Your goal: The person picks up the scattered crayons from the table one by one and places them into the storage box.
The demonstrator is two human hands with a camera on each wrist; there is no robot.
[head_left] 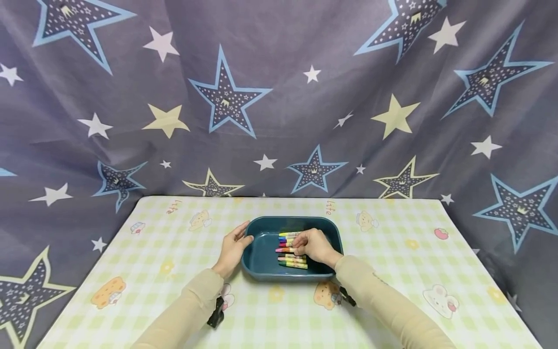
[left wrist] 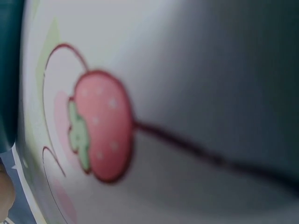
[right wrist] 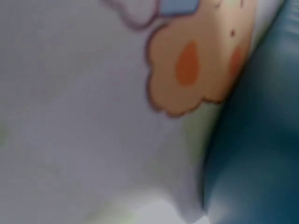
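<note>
A dark teal rectangular tray [head_left: 266, 277] stands on the table with several wax crayons [head_left: 293, 264] lying side by side in its right half. Their wrappers show yellow, blue, red, pink, black and green. At the tray's left end, my left hand [head_left: 232, 249] holds the rim, thumb over the edge and fingers along the outside. My right hand [head_left: 317, 246] reaches over the right side, its thumb and fingertips pinching a pink-tipped crayon [head_left: 283, 250] in the row. That hand hides the right ends of some crayons.
A checked tablecloth [head_left: 165, 242] with cartoon prints covers the table. Behind it hangs a grey curtain [head_left: 279, 97] with stars. Both wrist views look mostly at the cloth, with the tray wall [right wrist: 261, 140] at the right wrist view's edge.
</note>
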